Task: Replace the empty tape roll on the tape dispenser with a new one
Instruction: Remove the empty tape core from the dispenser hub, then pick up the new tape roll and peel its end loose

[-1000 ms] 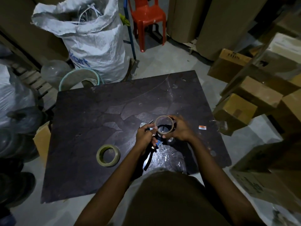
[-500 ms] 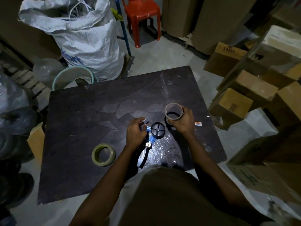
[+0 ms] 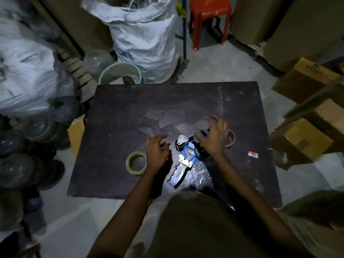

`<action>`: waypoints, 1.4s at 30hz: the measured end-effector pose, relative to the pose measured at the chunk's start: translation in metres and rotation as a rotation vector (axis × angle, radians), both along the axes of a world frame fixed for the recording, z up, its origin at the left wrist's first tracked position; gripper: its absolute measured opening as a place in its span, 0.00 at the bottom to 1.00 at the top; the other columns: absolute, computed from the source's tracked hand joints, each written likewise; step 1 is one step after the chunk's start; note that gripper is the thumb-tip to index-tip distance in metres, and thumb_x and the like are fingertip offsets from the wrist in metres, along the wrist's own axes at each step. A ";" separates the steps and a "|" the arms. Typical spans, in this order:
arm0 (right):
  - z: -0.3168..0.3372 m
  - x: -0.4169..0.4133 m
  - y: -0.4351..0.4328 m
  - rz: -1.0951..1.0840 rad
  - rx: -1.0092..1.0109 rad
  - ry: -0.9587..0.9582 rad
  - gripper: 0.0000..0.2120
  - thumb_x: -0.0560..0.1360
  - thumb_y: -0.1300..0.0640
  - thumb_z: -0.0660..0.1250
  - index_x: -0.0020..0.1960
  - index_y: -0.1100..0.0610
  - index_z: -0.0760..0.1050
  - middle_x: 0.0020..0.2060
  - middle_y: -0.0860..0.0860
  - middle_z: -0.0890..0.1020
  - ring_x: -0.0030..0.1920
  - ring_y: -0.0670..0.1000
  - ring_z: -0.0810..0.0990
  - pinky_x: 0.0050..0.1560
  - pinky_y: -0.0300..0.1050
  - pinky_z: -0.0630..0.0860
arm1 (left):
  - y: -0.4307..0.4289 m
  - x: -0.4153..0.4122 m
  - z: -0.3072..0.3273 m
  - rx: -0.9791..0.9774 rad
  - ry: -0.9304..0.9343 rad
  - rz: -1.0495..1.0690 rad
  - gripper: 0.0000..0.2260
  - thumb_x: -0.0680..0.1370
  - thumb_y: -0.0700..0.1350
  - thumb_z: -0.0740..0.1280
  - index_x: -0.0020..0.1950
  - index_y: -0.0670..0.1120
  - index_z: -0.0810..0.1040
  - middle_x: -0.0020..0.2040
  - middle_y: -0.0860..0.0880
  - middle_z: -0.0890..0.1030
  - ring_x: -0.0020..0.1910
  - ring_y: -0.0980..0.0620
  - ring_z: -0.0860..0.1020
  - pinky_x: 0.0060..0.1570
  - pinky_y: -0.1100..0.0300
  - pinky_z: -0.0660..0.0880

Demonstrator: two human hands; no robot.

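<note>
- Hands come first: the left hand [image 3: 157, 155] hangs over the dark board [image 3: 130, 112] with fingers loosely spread and nothing in its grasp, just beside the new tape roll [image 3: 136, 163].
- Right hand [image 3: 214, 138], also spread and holding nothing, hovers above the head of the tape dispenser [image 3: 183, 159], hiding the spindle end; whether a fingertip touches the dispenser I cannot tell.
- Dispenser lies flat on the board between the two hands, blue frame and pale handle toward the person, on a crinkled clear plastic sheet [image 3: 199, 172].
- Empty core [image 3: 230, 139], a brownish cardboard ring, peeks out from behind the right hand, lying on the board apart from the dispenser, so the old roll looks already off.
- Step in hand, as I judge it: between removal and loading, with the fresh roll not yet picked up.
- Next move calls for the left hand to take the yellowish roll, while the other steadies the dispenser, and seat it on the hub with the sticky side facing the right way for the blade.
- Containers further out: a pale green bucket [image 3: 138, 72] stands past the far edge of the board, its contents too dim to name.
- White woven sack [image 3: 145, 38] behind it stands open, stuffed with pale strap-like scraps.
- Cardboard boxes [image 3: 307, 79] stacked at the right are shut; what they hold is hidden.
</note>
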State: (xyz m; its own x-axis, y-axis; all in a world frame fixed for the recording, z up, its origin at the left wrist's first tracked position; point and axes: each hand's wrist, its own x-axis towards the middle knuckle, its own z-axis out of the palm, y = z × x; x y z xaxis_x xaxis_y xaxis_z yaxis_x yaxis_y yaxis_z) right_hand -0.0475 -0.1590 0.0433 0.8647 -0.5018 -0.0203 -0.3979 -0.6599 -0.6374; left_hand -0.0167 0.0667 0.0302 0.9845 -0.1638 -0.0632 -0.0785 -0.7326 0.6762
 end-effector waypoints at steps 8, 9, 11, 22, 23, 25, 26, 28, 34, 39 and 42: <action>-0.007 0.012 0.106 0.550 -0.017 -0.013 0.23 0.68 0.45 0.75 0.62 0.49 0.80 0.62 0.53 0.77 0.64 0.60 0.72 0.65 0.58 0.70 | 0.084 -0.022 -0.001 0.032 -0.066 0.328 0.16 0.76 0.43 0.64 0.61 0.41 0.82 0.55 0.39 0.82 0.58 0.39 0.74 0.59 0.50 0.71; -0.009 0.012 0.114 0.594 -0.021 -0.005 0.23 0.68 0.45 0.75 0.61 0.49 0.80 0.62 0.53 0.78 0.64 0.60 0.73 0.63 0.57 0.71 | 0.095 -0.027 -0.004 0.028 -0.050 0.367 0.17 0.77 0.44 0.63 0.62 0.40 0.82 0.56 0.38 0.82 0.59 0.38 0.74 0.60 0.49 0.71; -0.014 0.015 0.127 0.670 -0.011 0.014 0.24 0.68 0.46 0.76 0.62 0.50 0.80 0.61 0.53 0.78 0.63 0.60 0.74 0.62 0.57 0.72 | 0.112 -0.040 -0.011 -0.002 -0.022 0.441 0.18 0.80 0.46 0.60 0.64 0.40 0.80 0.60 0.38 0.82 0.60 0.38 0.75 0.60 0.48 0.71; -0.018 0.037 0.197 0.998 -0.061 0.392 0.47 0.62 0.45 0.82 0.77 0.46 0.66 0.72 0.55 0.68 0.73 0.62 0.63 0.67 0.62 0.71 | 0.149 -0.075 -0.034 -0.212 0.204 0.593 0.25 0.70 0.34 0.58 0.65 0.32 0.79 0.60 0.34 0.83 0.61 0.35 0.81 0.64 0.45 0.77; -0.019 0.038 0.203 1.003 -0.075 0.425 0.49 0.62 0.45 0.83 0.78 0.46 0.64 0.73 0.56 0.67 0.73 0.63 0.64 0.66 0.63 0.72 | 0.149 -0.076 -0.032 -0.232 0.234 0.593 0.24 0.71 0.32 0.59 0.66 0.32 0.78 0.62 0.34 0.82 0.62 0.35 0.80 0.65 0.48 0.75; -0.021 0.037 0.212 1.010 -0.080 0.480 0.54 0.60 0.46 0.85 0.79 0.46 0.60 0.74 0.56 0.65 0.72 0.64 0.65 0.66 0.64 0.73 | 0.148 -0.079 -0.032 -0.280 0.289 0.589 0.23 0.73 0.32 0.59 0.68 0.32 0.77 0.65 0.34 0.80 0.66 0.38 0.78 0.65 0.56 0.70; -0.022 0.036 0.215 1.014 -0.077 0.498 0.57 0.59 0.46 0.86 0.80 0.46 0.58 0.74 0.56 0.65 0.72 0.64 0.66 0.66 0.64 0.74 | 0.147 -0.080 -0.030 -0.308 0.293 0.575 0.24 0.73 0.35 0.59 0.68 0.32 0.77 0.65 0.35 0.80 0.66 0.40 0.77 0.66 0.58 0.69; -0.025 0.032 0.219 1.017 -0.086 0.505 0.59 0.59 0.46 0.86 0.81 0.47 0.55 0.74 0.57 0.65 0.72 0.65 0.66 0.65 0.64 0.74 | 0.144 -0.079 -0.024 -0.409 0.342 0.591 0.25 0.74 0.42 0.59 0.68 0.32 0.77 0.66 0.36 0.80 0.67 0.41 0.76 0.69 0.55 0.69; -0.025 0.026 0.220 0.931 -0.061 0.440 0.56 0.60 0.48 0.84 0.81 0.48 0.58 0.73 0.55 0.67 0.71 0.63 0.68 0.62 0.60 0.77 | 0.133 -0.079 -0.006 -0.558 0.334 0.580 0.24 0.72 0.42 0.61 0.66 0.35 0.78 0.61 0.44 0.80 0.63 0.44 0.77 0.69 0.47 0.72; -0.014 0.029 0.207 0.666 0.167 0.349 0.55 0.59 0.44 0.85 0.80 0.50 0.62 0.74 0.53 0.69 0.73 0.59 0.69 0.69 0.51 0.71 | 0.129 -0.065 0.000 -0.585 0.344 0.504 0.21 0.77 0.33 0.63 0.71 0.40 0.74 0.58 0.51 0.81 0.53 0.69 0.79 0.63 0.65 0.75; 0.002 0.039 0.185 0.510 0.282 0.280 0.54 0.59 0.49 0.86 0.79 0.51 0.65 0.73 0.55 0.72 0.71 0.55 0.73 0.67 0.44 0.70 | 0.116 -0.049 0.007 -0.570 0.320 0.409 0.25 0.77 0.28 0.61 0.73 0.43 0.74 0.62 0.48 0.81 0.61 0.54 0.80 0.65 0.57 0.76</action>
